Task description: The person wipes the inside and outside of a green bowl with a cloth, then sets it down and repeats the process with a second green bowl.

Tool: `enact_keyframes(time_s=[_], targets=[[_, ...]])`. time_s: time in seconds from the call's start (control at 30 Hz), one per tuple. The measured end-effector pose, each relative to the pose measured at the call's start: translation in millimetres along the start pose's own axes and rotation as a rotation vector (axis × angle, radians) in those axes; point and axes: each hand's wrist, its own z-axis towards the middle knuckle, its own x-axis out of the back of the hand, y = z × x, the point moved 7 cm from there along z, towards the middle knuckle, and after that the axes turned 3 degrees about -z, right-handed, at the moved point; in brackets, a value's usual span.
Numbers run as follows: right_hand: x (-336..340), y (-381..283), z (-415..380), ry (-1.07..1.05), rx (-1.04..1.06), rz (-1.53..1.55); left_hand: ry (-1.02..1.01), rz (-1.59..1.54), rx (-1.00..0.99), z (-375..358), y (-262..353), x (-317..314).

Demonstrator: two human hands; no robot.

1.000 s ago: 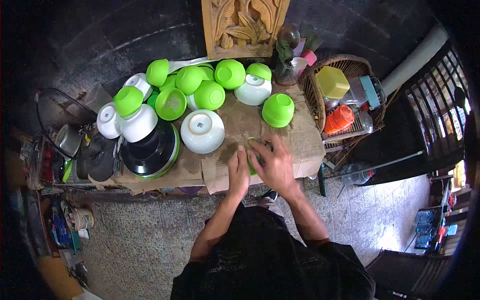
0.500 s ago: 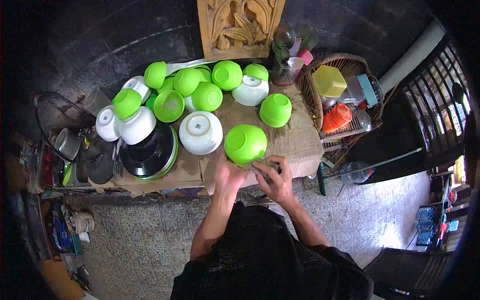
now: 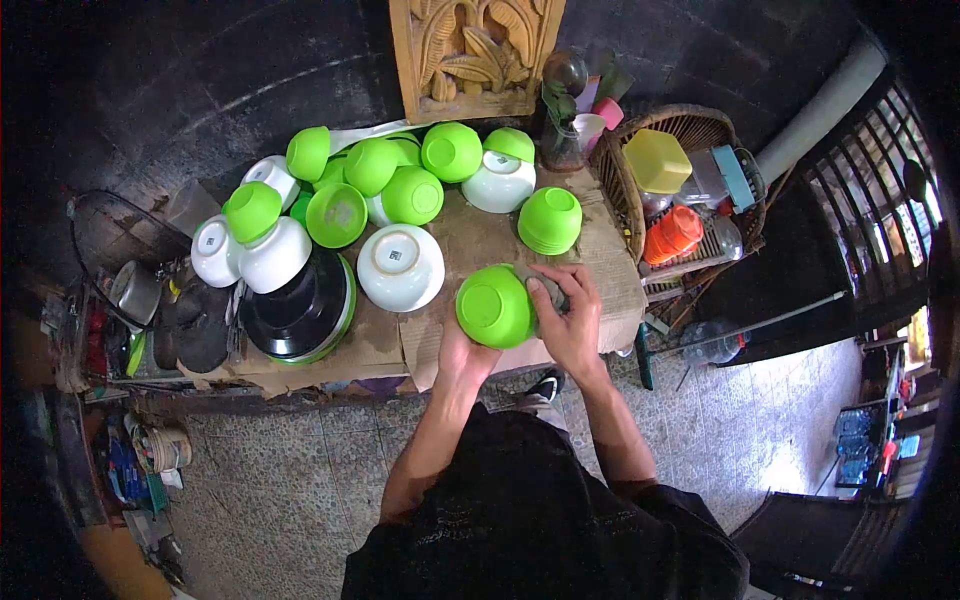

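A green bowl (image 3: 495,308) is held bottom-up over the front of the cardboard-covered table. My left hand (image 3: 466,354) grips it from below at the near left, its fingers partly hidden by the bowl. On the right side my right hand (image 3: 574,322) presses a grey cloth (image 3: 541,287) to the bowl's wall; only a little of the cloth shows. Just beyond stands a stack of green bowls (image 3: 550,222), upside down. To the left, a white bowl (image 3: 400,268) rests bottom-up on the cardboard.
Several green bowls (image 3: 372,167) and white bowls (image 3: 275,256) crowd the back left, beside a stack with a black bowl (image 3: 292,308) on top. A wicker basket (image 3: 612,185) with plastic containers stands right. A carved wooden panel (image 3: 476,60) rises behind.
The bowl has turned and shifted slightly right and nearer to me. My right hand with the cloth has moved from the bowl's near edge up along its right side.
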Motion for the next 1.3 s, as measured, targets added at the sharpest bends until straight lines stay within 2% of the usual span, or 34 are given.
enact_keyframes(time_s=[0.13, 0.2, 0.27, 0.33, 0.4, 0.57, 0.63, 0.67, 0.73, 0.77, 0.83, 0.87, 0.93, 0.97, 1.07, 1.13, 1.2, 1.23, 1.3], targets=[[-6.6, -14.6, -21.7, 0.013, 0.086, -0.032, -0.056, -0.140, -0.001, 1.4, 12.2, -0.6], [-14.0, -19.5, -38.1, 0.024, 0.101, -0.020, -0.028, -0.097, -0.038, 0.6, 14.6, 4.1], [-21.8, -25.6, -55.3, 0.046, 0.229, -0.062, 0.000, -0.051, -0.068, -1.2, 16.7, 6.0], [-24.6, -24.2, -61.1, -0.020, 0.214, -0.033, 0.035, -0.031, -0.041, -3.9, 15.5, 5.6], [-24.9, -25.0, -61.2, -0.075, 0.294, -0.039, 0.030, -0.071, -0.012, -0.5, 13.4, 10.8], [-7.7, -8.1, -22.9, 0.031, 0.150, -0.011, 0.045, -0.049, -0.020, -0.7, 5.3, 9.0], [-0.5, -7.0, -6.6, 0.042, 0.033, 0.000, 0.103, 0.161, -0.081, -3.2, 4.8, -0.5], [2.3, -7.0, -0.6, 0.043, 0.033, 0.000, 0.102, 0.163, -0.080, -5.1, 2.4, -3.6], [0.8, -4.1, 8.8, -0.061, 0.015, -0.067, 0.199, 0.464, -0.215, -11.0, 8.9, -6.5], [1.8, -5.5, 11.0, -0.060, 0.015, -0.066, 0.199, 0.464, -0.214, -13.1, 5.5, -10.5], [0.2, -10.5, 13.5, -0.107, 0.023, -0.057, 0.180, 0.709, -0.394, -20.3, 11.8, -26.3], [2.5, -16.2, 13.4, -0.108, 0.023, -0.057, 0.181, 0.709, -0.394, -21.4, 13.2, -24.7], [0.3, -35.6, 8.4, -0.171, 0.120, -0.200, 0.128, 1.189, -0.462, -26.5, 17.1, -37.5], [-2.3, -39.6, 4.8, -0.173, 0.122, -0.198, 0.166, 1.249, -0.531, -28.5, 11.6, -41.4], [-11.0, -54.2, -8.2, -0.163, 0.200, -0.263, 0.209, 1.187, -0.512, -25.2, 13.6, -22.5], [-13.7, -65.3, -18.4, -0.135, 0.340, -0.288, 0.239, 1.104, -0.534, -22.6, 15.5, -23.9], [-17.9, -65.4, -31.9, -0.136, 0.403, -0.309, 0.298, 0.648, -0.369, -20.9, 8.5, -13.9], [-22.1, -62.1, -40.8, -0.152, 0.423, -0.306, 0.221, 0.635, -0.347, -19.1, 9.6, -11.8], [-25.4, -56.4, -51.5, -0.185, 0.435, -0.303, 0.248, 0.514, -0.276, -14.0, 8.5, -4.0]])
